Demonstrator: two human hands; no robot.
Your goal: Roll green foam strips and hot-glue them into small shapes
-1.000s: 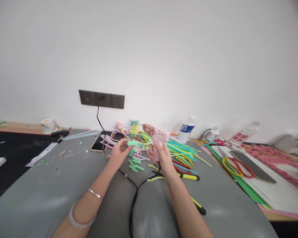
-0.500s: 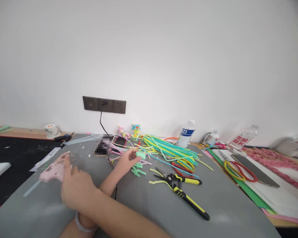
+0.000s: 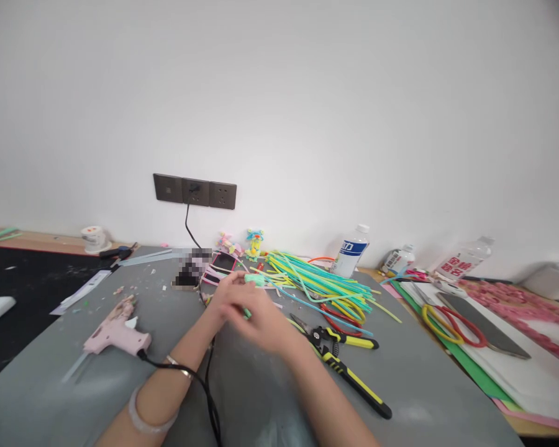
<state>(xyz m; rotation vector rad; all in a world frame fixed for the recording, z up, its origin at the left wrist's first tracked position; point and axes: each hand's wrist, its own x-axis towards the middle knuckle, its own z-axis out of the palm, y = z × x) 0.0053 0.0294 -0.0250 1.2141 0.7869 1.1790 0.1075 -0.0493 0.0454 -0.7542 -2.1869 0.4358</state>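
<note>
My left hand (image 3: 228,292) is raised over the grey mat (image 3: 97,385), fingers pinched on a small green foam piece (image 3: 254,280). My right hand (image 3: 261,320) lies across it, smeared by motion, right over several short green pieces; its fingers are too blurred to read. A pink glue gun (image 3: 116,334) lies on the mat at the left, apart from both hands, its black cord (image 3: 205,385) running under my left forearm. Yellow-handled pliers (image 3: 342,360) lie just right of my right hand.
A heap of green, yellow and blue strips (image 3: 321,282) lies behind the hands. A phone (image 3: 218,267), small figurines (image 3: 254,242), water bottles (image 3: 351,250), red and yellow rings (image 3: 451,320) and pink chains (image 3: 517,298) stand around. A wall socket (image 3: 194,191) feeds the cord.
My right hand carried the pink glue gun from the centre to the left of the mat, let go of it, and came back to the green pieces. My left hand stayed on its green piece.
</note>
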